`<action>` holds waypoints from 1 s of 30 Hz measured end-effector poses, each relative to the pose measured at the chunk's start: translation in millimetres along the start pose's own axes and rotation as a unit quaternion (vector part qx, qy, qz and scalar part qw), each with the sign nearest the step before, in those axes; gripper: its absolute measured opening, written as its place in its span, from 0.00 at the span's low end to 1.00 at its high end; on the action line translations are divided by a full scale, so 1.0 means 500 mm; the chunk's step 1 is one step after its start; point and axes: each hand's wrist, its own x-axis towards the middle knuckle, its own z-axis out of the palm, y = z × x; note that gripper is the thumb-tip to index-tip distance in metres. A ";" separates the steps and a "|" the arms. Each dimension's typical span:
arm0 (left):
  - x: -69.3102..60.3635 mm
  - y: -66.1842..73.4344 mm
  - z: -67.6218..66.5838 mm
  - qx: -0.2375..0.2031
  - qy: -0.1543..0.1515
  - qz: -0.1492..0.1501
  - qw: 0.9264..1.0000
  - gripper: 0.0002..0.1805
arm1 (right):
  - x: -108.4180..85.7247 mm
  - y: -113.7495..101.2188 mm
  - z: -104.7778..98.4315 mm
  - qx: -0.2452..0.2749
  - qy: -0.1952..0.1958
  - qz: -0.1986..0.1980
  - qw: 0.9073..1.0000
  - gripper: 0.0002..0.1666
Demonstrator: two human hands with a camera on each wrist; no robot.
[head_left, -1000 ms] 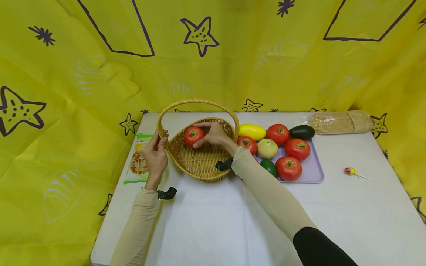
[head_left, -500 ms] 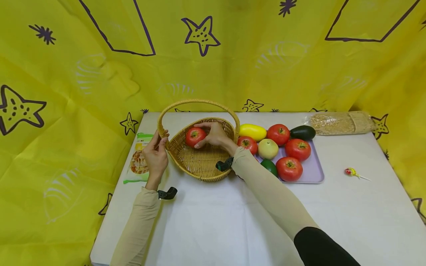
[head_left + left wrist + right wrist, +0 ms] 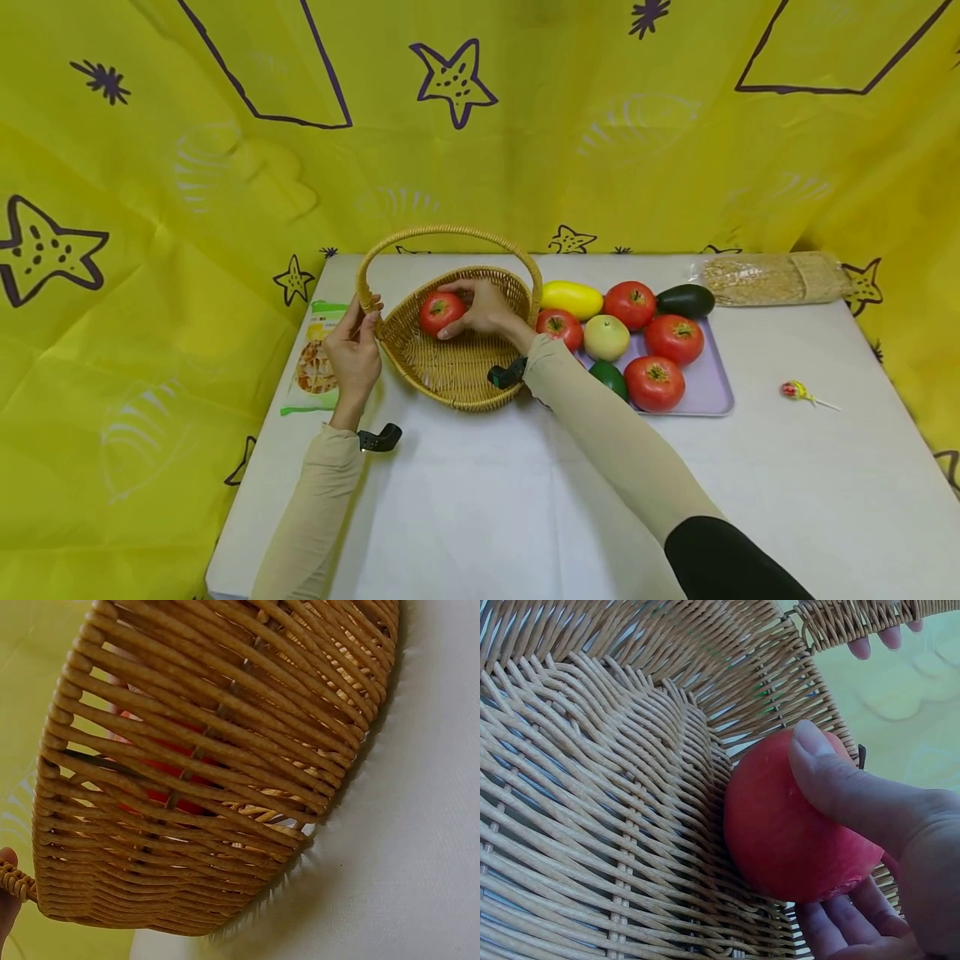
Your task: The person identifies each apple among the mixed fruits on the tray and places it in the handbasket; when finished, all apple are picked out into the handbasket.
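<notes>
As the left hand of a person in pale sleeves pinched the handle of a wicker basket low on its left side, the right hand reached inside, its thumb and fingers gripping a red fruit. The fruit sat within the basket, near the woven wall at the left end; whether it touched the bottom could not be told. Just right of the basket, a lilac tray held more red fruits, a pale round fruit and a green fruit partly hidden by the right arm. A yellow fruit and a long dark green vegetable lay along the tray's back edge. A snack packet lay behind the left hand, while a lollipop and a clear bag occupied the right of the white surface, before a yellow curtain printed with starfish.
</notes>
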 end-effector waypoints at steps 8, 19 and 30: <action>0.002 0.005 0.004 0.018 0.003 0.008 1.000 0.21 | -0.004 -0.003 -0.003 -0.024 -0.004 -0.005 1.000 0.49; -0.001 0.003 0.008 0.015 0.014 -0.007 1.000 0.21 | 0.000 0.003 -0.002 -0.051 -0.003 -0.011 0.999 0.51; -0.004 0.021 0.014 0.024 0.013 -0.006 1.000 0.21 | -0.003 -0.001 0.000 -0.053 -0.006 -0.004 0.999 0.52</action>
